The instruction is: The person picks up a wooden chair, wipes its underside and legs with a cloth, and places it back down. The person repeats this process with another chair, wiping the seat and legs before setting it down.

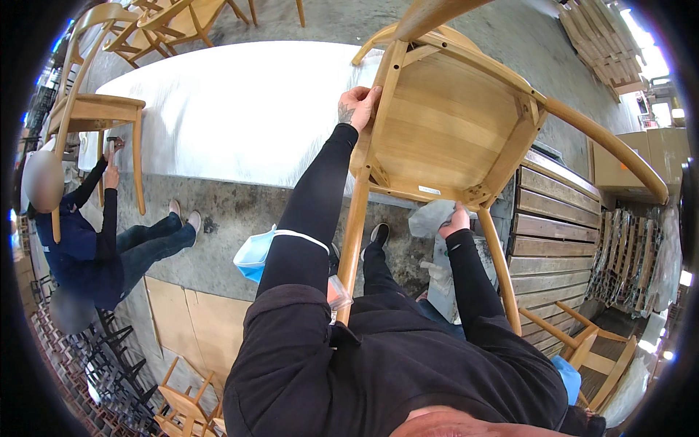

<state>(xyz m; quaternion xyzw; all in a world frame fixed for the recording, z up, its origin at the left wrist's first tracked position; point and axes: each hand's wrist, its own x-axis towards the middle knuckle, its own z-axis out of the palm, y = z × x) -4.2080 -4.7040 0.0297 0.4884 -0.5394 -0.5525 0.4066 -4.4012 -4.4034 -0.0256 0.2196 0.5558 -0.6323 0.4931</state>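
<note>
A light wooden chair (pixel 459 120) is tipped over in front of me, with its seat's underside and corner blocks facing me. Two of its legs reach toward my body. My left hand (pixel 358 105) is closed round the left rail of the seat frame. Below the near rail, my right hand (pixel 456 221) is closed on a crumpled pale cloth (pixel 429 218); part of the fingers is hidden. A small pale label sticks to that rail. The chair lies over the edge of a long table (pixel 233 116) wrapped in white covering.
At left a co-worker (pixel 95 233) handles another wooden chair (pixel 102 105) on the table. A slatted wooden stack (pixel 550 240) stands to my right, with cardboard boxes (pixel 641 156) behind. A blue face mask (pixel 255 255) hangs on my left arm. More chairs (pixel 182 404) stand lower left.
</note>
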